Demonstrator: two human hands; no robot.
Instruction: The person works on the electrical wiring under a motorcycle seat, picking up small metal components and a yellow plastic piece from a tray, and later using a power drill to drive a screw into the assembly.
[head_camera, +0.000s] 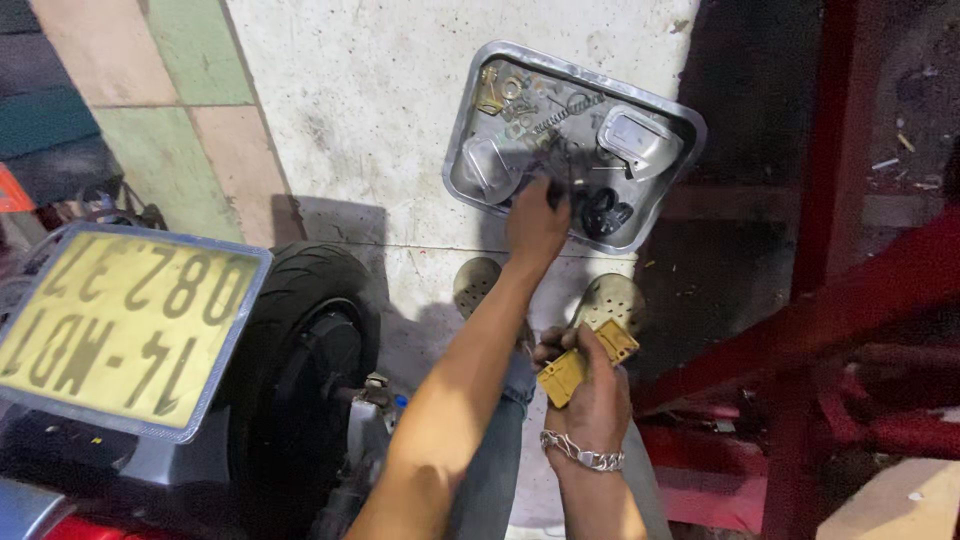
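Reaching into the metal tray (672, 205) on the floor, left hand (536, 222) has its fingers down among small dark parts at the tray's near edge; grip can't be told. Right hand (592, 390), nearer the body than the tray, fingers closed around a yellow connector block (570, 368). Scooter rear wheel (300, 350) sits left of the tray.

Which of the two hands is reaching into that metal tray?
The left hand, stretched forward over the near edge of the metal tray among small parts. The right hand, with a chain bracelet, stays back holding a yellow part.
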